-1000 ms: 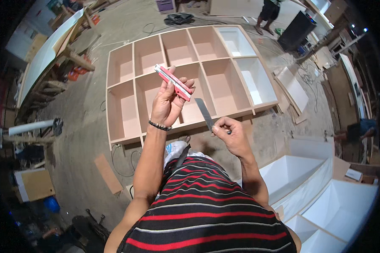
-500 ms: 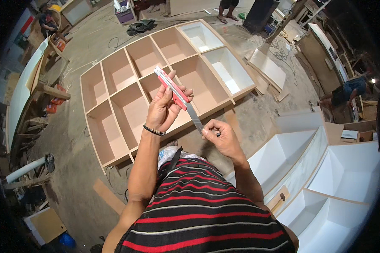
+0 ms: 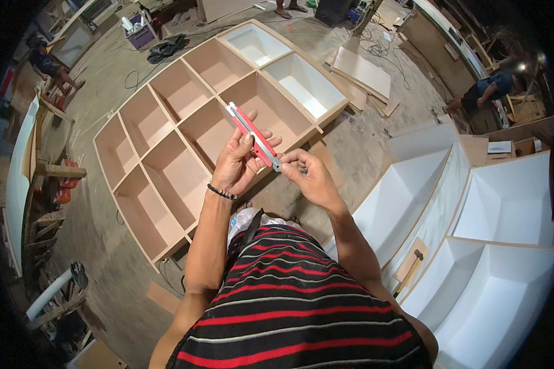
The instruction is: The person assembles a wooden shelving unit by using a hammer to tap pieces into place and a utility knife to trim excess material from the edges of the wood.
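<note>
My left hand (image 3: 232, 161), with a dark beaded bracelet at the wrist, grips a red snap-off utility knife (image 3: 250, 131) aslant in front of me. A short end of its grey blade (image 3: 276, 165) sticks out of the knife's near end; the rest lies inside the handle. My right hand (image 3: 314, 183) pinches that end between thumb and fingers. Beyond both hands lies a large wooden cabinet frame (image 3: 177, 128) with several open compartments, brown inside except for two white-lined ones at its far right.
White-lined cabinet boxes (image 3: 452, 237) stand at the lower right, with a hammer (image 3: 412, 269) on one. Loose boards (image 3: 364, 72) and cables lie on the floor beyond. A person (image 3: 489, 89) is at the right, another (image 3: 49, 64) at the far left. A purple crate (image 3: 140, 37) stands at the back.
The blade has slid into the handle, leaving only a short end outside. My right hand has moved up and left, close to the left. The view has shifted slightly right.
</note>
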A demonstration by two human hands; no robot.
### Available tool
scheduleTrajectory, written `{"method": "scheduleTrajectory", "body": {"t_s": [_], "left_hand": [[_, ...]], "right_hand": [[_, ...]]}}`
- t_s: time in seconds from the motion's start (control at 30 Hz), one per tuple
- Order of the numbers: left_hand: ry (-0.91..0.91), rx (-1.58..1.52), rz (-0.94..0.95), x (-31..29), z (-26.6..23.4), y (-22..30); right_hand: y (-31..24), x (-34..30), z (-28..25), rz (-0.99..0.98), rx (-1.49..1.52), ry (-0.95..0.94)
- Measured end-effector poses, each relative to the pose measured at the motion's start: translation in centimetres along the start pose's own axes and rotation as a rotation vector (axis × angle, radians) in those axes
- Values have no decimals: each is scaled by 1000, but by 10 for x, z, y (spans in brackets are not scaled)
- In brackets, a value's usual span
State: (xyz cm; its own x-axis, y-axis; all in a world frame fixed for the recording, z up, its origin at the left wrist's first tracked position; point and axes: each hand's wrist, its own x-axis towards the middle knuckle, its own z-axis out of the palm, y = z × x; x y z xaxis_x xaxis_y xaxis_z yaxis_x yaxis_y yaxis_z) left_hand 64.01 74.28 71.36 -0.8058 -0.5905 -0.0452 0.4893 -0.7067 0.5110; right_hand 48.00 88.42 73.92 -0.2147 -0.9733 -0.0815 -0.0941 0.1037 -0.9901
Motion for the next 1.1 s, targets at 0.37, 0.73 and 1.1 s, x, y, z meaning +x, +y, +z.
{"method": "scheduleTrajectory", "body": {"t_s": [0.37,0.73,1.1], "left_hand": [[35,-16,48,19,-4,-6],[-11,6,60,34,14,-11],[-54,54,20,44,15,-5]], "right_hand": [[25,-16,-13,-24,479,111],[8,-5,-6,-38,344,233],[8,8,-7,-27,344,174]]}}
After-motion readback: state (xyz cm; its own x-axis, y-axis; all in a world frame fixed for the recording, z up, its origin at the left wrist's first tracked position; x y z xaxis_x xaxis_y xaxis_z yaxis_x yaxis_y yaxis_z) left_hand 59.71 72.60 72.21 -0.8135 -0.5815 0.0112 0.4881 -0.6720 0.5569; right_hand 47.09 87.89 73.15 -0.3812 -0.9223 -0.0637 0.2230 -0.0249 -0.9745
